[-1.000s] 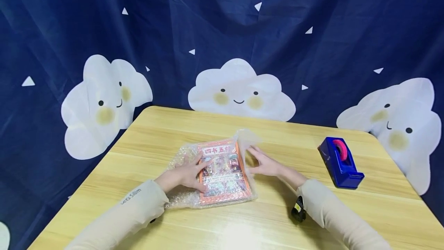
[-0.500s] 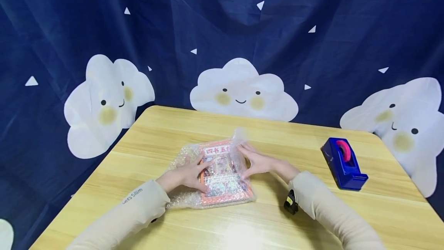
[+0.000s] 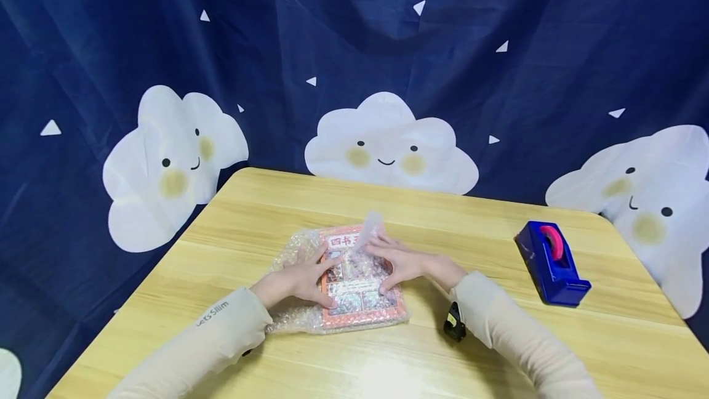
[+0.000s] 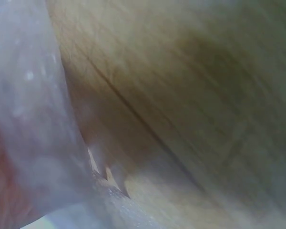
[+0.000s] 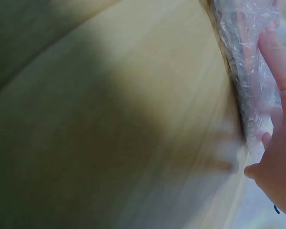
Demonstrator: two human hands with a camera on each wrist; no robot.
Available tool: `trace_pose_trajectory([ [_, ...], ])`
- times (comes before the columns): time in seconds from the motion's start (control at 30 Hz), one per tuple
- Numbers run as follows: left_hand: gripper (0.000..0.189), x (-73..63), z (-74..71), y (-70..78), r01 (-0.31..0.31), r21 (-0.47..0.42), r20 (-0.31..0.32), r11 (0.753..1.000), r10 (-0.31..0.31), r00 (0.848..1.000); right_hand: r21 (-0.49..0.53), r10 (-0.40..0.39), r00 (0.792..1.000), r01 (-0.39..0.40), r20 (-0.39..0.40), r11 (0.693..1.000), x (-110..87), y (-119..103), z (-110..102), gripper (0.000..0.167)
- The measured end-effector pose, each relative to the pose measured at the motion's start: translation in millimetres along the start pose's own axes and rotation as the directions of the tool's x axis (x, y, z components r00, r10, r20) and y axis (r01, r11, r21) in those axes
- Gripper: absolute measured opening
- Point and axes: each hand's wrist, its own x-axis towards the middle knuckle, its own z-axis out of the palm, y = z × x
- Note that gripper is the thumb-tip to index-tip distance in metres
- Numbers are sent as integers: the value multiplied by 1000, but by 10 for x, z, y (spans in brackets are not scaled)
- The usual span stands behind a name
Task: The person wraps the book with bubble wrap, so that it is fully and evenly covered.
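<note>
The wooden table (image 3: pixel 266 196) bears a book (image 3: pixel 354 302) lying flat near its middle, in bubble wrap (image 3: pixel 296 322); the book looks largely wrapped, with surplus wrap out at nine o'clock; no pink tape shows on the wrap; the blue tape dispenser (image 3: pixel 545 273) stands well apart at three o'clock, near neither hand.

The left hand (image 3: pixel 299 282), fingers spread wide, rests over the cover from nine o'clock; the right hand (image 3: pixel 407 266), thumb and fingers fairly wide, presses the wrap from two o'clock; a flap (image 3: pixel 368 231) at one o'clock sticks up, not yet flat.

Against one second ago, the right hand has come inward from the book's edge; the flap now leans across the title's end; the left hand has barely shifted.
</note>
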Motion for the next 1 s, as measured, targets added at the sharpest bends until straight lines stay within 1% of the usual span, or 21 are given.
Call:
trace_pose_trajectory([
  [0.1,94,-2,-10,6,-1,2,4,1000,1,1000,18,37,999,-37,31,999,15,-44,-54,89],
  [0.2,93,-3,-25,3,-1,0,3,1000,1,1000,37,51,999,-52,15,998,61,-60,-111,71],
  [0.3,94,-13,-38,2,-2,-14,2,1000,2,1000,21,52,996,-50,-70,999,135,-45,-149,48],
  [0.37,94,-21,-45,5,-1,-15,6,1000,1,1000,13,73,988,-72,-133,997,194,-33,-162,41],
  [0.47,94,-23,-41,10,-3,-19,12,1000,3,1000,11,135,972,-135,-192,991,284,-39,-159,43],
  [0.53,94,-24,-38,14,-2,-21,13,1000,3,1000,-18,174,964,-182,-202,983,350,-57,-150,48],
  [0.63,94,-23,-28,13,-1,-17,16,1000,2,1000,-144,195,963,-223,-186,964,457,-80,-114,51],
  [0.7,94,-20,-19,15,-3,-16,23,1000,3,1000,-232,209,963,-245,-170,941,514,-88,-79,51],
  [0.77,94,-18,-14,14,-3,-19,29,1000,4,1000,-283,212,963,-252,-165,925,557,-91,-46,51],
  [0.8,94,-14,-11,11,-2,-21,30,1000,2,1000,-292,212,963,-253,-167,922,572,-94,-34,51],
  [0.9,95,-12,-13,4,2,-30,23,1000,-1,1000,-247,219,959,-260,-182,933,599,-100,-9,51],
  [1.0,95,-7,-17,-10,4,-22,14,1000,-3,1000,-167,262,952,-287,-158,943,613,-104,4,54],
])
